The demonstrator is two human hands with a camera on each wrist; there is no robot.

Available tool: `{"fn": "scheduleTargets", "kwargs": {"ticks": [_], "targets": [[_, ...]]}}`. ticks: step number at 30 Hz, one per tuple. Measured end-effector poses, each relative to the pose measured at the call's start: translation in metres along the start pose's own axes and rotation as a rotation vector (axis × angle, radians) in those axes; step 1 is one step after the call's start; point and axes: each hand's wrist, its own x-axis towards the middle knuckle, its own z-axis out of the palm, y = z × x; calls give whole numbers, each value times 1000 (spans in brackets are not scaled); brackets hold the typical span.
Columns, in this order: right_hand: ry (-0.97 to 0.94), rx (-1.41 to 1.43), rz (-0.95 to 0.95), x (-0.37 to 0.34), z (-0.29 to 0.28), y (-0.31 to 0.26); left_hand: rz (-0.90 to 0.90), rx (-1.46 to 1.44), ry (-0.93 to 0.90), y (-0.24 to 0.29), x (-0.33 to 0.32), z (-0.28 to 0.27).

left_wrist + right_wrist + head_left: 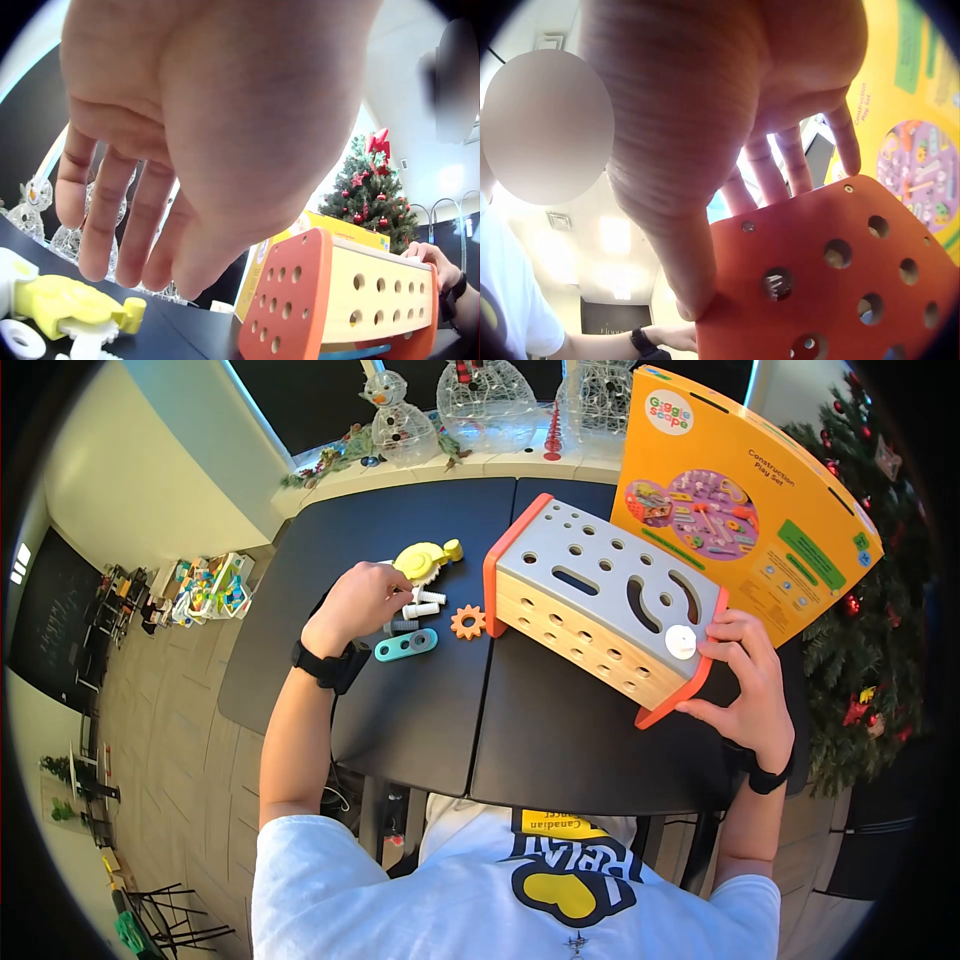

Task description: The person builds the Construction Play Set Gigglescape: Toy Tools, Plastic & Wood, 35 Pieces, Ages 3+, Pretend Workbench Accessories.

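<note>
My left hand [358,602] hovers over the left of the table with fingers pointing down and nothing visible in them. Close to its fingertips lies a yellow toy saw [420,560] with a white toothed disc. White toy bolts [421,611], a grey bolt [402,627], a teal strip with holes [407,645] and an orange gear [468,622] are grouped beside that hand. My right hand [745,680] grips the right end of a wooden toy toolbox [610,602], thumb at the near side of its red end panel [802,240], fingers over the top edge.
A tall yellow cardboard box [800,490] stands behind the toolbox. Wire snowmen [405,430] line the window ledge at the back. A decorated Christmas tree [850,680] is to the right of the black table [560,760].
</note>
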Motion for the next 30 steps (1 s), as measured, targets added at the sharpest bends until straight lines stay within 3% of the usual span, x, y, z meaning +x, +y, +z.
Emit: {"fn": "scheduleTargets", "kwargs": {"ticks": [4,7,13,16,22,26,30], "targets": [[5,-17,18,1,0,3,-110,130,-72,-11,-9,2],[3,-17,13,0,1,7,-80,171,-193,-21,-15,4],[22,0,0,2,2,7,-12,28,-140,-29,-23,21],[21,-5,10,1,2,6,-100,18,-108,-24,-28,17],[30,-42,1,1,6,8,125,-277,247,34,-39,10],[40,-26,-3,2,8,5,382,-442,359,107,-47,28],[37,-31,1,3,7,2,519,-430,416,150,-47,54]]}}
